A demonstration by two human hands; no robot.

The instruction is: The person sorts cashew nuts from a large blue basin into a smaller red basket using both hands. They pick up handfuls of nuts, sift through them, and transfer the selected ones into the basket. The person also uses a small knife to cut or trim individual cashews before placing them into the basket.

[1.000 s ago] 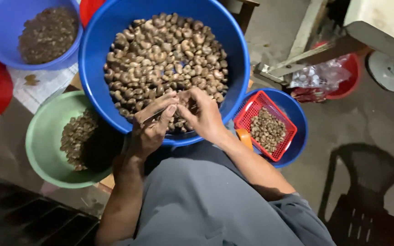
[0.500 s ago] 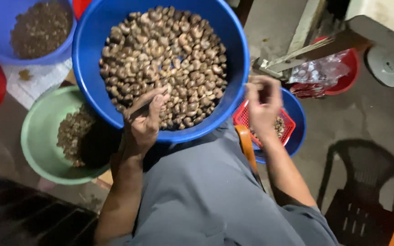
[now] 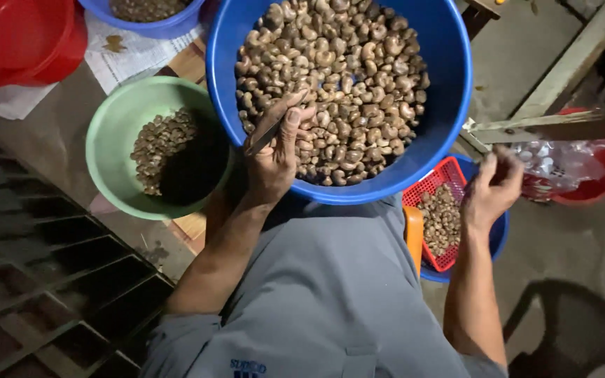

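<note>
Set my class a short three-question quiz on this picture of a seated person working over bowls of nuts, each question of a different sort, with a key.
1. True or false: the left hand rests on the nuts in the big blue bowl and holds a thin tool.
2. Multiple choice: the right hand is over
A. the green bowl
B. the red mesh basket
C. the red tub
3. Fill in: the red mesh basket sits inside a small ____ bowl.

Key: 1 true; 2 B; 3 blue.
</note>
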